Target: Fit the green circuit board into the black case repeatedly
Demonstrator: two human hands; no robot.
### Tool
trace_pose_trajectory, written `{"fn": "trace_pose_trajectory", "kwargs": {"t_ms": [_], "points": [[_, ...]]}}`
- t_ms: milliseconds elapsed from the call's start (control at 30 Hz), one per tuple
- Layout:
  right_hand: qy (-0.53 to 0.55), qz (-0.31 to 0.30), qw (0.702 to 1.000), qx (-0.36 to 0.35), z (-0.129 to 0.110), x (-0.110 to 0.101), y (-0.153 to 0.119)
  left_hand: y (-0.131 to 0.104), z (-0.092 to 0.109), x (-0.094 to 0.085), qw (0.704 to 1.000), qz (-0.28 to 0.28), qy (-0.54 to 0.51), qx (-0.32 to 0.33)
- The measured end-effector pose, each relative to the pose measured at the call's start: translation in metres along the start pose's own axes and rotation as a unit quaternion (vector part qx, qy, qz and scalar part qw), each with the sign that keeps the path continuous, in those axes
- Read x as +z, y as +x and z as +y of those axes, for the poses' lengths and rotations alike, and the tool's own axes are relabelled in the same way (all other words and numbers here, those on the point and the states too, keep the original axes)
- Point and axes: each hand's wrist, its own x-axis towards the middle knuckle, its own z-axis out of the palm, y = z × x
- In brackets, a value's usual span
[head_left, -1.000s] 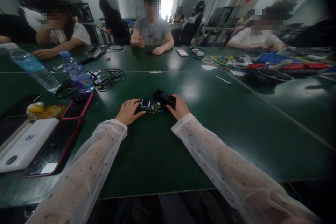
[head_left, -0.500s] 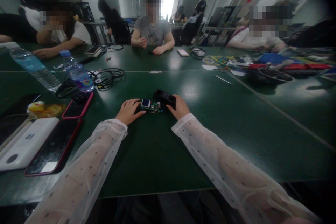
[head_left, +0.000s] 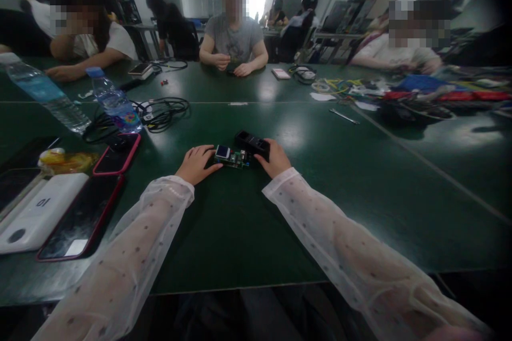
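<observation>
A green circuit board (head_left: 236,158) with a small screen on its left part lies low over the table in front of me. My left hand (head_left: 197,164) grips its left end, thumb along the near edge and fingers at the far side. Just behind and to the right of the board is a black plastic casing (head_left: 251,142), tilted slightly. My right hand (head_left: 276,158) is closed round the casing's right end, with the thumb on the near side. Board and casing sit close together; whether they touch I cannot tell.
To the left stand two water bottles (head_left: 116,101), with phones (head_left: 82,218), a white power bank (head_left: 42,213) and a yellow item in plastic. Black cables (head_left: 170,112) lie behind. A metal tool (head_left: 344,116) and piled wires (head_left: 340,86) are at right. Co-workers sit across the table.
The view has tilted a little, so the background sits slightly higher. Both hands keep their hold on board and casing, with hardly any movement. The person opposite has shifted their hands slightly.
</observation>
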Motion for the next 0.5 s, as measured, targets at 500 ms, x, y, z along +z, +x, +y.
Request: {"fn": "trace_pose_trajectory", "kwargs": {"t_ms": [500], "points": [[0.061, 0.064, 0.996, 0.01, 0.0038, 0.0022, -0.0008, 0.0003, -0.0014, 0.0005, 1.0, -0.007, -0.003, -0.001]]}}
